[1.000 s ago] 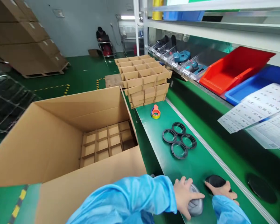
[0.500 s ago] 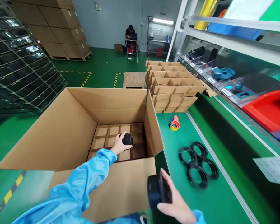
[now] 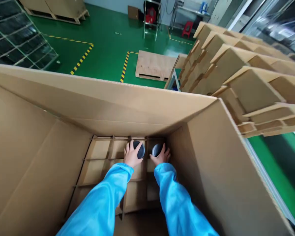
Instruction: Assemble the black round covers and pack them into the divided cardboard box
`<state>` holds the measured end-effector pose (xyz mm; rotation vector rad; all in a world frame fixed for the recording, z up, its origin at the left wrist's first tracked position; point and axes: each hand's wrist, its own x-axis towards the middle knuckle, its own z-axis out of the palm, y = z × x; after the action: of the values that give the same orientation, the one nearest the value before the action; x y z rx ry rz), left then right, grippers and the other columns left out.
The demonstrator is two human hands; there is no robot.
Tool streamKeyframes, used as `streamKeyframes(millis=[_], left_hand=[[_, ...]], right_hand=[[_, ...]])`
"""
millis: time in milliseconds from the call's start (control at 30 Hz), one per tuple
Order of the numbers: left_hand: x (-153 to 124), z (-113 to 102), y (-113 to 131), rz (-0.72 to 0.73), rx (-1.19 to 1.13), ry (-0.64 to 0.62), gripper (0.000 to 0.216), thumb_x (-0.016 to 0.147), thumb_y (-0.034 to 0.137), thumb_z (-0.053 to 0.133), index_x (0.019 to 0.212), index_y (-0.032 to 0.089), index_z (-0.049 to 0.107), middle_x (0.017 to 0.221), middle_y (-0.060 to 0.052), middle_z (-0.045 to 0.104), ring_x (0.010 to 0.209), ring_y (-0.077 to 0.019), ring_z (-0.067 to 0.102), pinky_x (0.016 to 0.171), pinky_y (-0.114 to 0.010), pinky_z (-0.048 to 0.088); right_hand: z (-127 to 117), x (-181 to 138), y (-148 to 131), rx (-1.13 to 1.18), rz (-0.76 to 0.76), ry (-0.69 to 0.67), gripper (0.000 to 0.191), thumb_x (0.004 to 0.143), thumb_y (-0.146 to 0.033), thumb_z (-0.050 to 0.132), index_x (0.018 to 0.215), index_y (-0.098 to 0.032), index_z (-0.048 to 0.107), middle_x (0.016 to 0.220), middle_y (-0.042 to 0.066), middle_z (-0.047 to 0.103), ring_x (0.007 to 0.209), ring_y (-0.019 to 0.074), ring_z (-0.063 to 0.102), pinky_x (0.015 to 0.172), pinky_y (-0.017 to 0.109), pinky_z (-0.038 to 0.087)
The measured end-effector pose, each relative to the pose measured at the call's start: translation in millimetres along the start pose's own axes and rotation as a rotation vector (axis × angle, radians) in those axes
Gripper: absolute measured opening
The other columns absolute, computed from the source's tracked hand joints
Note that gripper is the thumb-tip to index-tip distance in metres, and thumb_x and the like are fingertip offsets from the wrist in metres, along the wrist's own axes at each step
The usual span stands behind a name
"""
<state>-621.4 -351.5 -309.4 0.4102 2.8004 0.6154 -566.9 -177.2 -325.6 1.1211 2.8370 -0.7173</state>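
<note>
Both my arms, in blue sleeves, reach deep into a big open cardboard box (image 3: 211,170). Cardboard dividers (image 3: 100,160) split its bottom into square cells. My left hand (image 3: 131,155) is closed round a dark rounded part (image 3: 140,149) in a cell of the far row. My right hand (image 3: 161,156) grips a second dark rounded part (image 3: 156,149) in the cell beside it, at the box's far right corner. The two parts sit side by side, half hidden by my fingers.
A stack of cardboard divider grids (image 3: 243,78) rises just right of the box. Behind the box lie a green floor with yellow-black tape, a wooden pallet (image 3: 153,65), and racks of dark trays (image 3: 17,36) at far left. A green bench strip (image 3: 280,164) shows at right.
My view has dropped close over the box. My right hand has carried its dark part from outside the box down into the far right cell, beside my left hand, which stays at the far row.
</note>
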Motion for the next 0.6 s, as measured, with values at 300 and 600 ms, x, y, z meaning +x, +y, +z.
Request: streamKeyframes(millis=[300,600], left_hand=[[47,66,-25,0.233,0.027,0.031,0.083,0.073,0.026,0.079,0.148,0.028,0.043,0.160,-0.019,0.022,0.147,-0.0430,0.018,0.116,-0.062,0.021],[40,103,-47,0.401,0.092,0.085,0.057,0.095,0.033,0.053,0.149,0.024,0.040,0.162,-0.015,0.024,0.149,-0.0323,0.020,0.118,-0.054,0.025]], right_hand=[[87,47,43,-0.297,-0.365,0.062,0.085,0.085,-0.054,0.061,0.155,-0.017,0.029,0.159,0.023,0.019,0.142,0.0441,0.022,0.110,0.058,0.026],[91,35,55,-0.397,-0.509,0.007,0.064,0.097,-0.044,0.045,0.154,-0.018,0.032,0.161,0.020,0.021,0.148,0.0355,0.019,0.115,0.055,0.021]])
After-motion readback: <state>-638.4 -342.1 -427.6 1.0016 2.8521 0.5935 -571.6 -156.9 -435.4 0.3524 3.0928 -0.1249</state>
